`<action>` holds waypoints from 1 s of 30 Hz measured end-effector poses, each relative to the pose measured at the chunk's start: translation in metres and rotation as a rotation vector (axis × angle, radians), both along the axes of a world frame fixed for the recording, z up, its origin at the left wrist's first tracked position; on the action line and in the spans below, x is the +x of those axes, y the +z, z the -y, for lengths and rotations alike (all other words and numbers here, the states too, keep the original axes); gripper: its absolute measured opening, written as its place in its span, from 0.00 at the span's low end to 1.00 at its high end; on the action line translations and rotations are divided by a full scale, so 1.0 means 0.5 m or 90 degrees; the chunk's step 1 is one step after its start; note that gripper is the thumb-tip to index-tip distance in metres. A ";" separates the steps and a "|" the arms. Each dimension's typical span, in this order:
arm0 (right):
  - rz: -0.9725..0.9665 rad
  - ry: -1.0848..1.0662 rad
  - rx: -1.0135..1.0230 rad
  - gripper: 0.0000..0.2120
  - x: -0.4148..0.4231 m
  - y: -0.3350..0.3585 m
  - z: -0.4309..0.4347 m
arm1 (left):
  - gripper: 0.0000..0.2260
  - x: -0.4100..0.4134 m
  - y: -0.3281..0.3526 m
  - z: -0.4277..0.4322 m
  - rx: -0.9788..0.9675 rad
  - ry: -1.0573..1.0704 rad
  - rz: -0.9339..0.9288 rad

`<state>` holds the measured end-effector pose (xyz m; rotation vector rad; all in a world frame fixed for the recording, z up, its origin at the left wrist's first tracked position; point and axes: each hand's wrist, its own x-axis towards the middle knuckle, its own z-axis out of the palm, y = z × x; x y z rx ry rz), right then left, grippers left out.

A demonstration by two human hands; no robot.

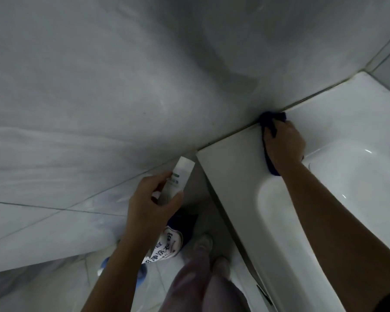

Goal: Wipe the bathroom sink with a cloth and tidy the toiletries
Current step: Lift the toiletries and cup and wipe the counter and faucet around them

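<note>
The white sink (234, 176) fills the right side, its basin curving down to the right. My right hand (283, 145) presses a dark blue cloth (271, 119) onto the sink's back ledge, right where it meets the grey wall. Part of the cloth sticks out past my fingertips and part shows under my wrist. My left hand (151, 203) hovers left of the sink, off its edge, holding a white tube with green print (179, 176) upright.
A grey tiled wall (122, 86) runs behind the sink. On the floor below my left hand stands a blue and white container with printed characters (169, 244). My legs and shoes (203, 242) are beside the sink front.
</note>
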<state>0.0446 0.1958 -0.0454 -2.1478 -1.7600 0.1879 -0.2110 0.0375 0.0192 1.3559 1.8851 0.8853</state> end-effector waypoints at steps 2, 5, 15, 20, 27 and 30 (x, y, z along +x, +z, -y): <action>0.025 -0.013 0.007 0.16 -0.047 0.006 0.015 | 0.20 -0.011 0.003 0.003 0.006 0.006 -0.008; 0.019 0.181 0.008 0.14 -0.186 -0.010 0.097 | 0.19 -0.023 0.007 0.013 0.011 0.027 -0.007; 0.048 0.074 0.007 0.15 -0.038 0.010 0.051 | 0.20 -0.034 0.027 0.039 0.008 0.046 0.005; -0.024 0.323 -0.002 0.19 -0.174 0.000 0.162 | 0.20 -0.033 0.018 0.052 -0.002 0.044 -0.006; 0.018 0.322 -0.017 0.15 -0.226 -0.002 0.111 | 0.19 -0.032 0.012 0.046 -0.001 0.029 -0.002; -0.042 0.328 -0.006 0.17 -0.193 -0.005 0.187 | 0.19 -0.028 0.012 0.055 -0.003 0.028 0.011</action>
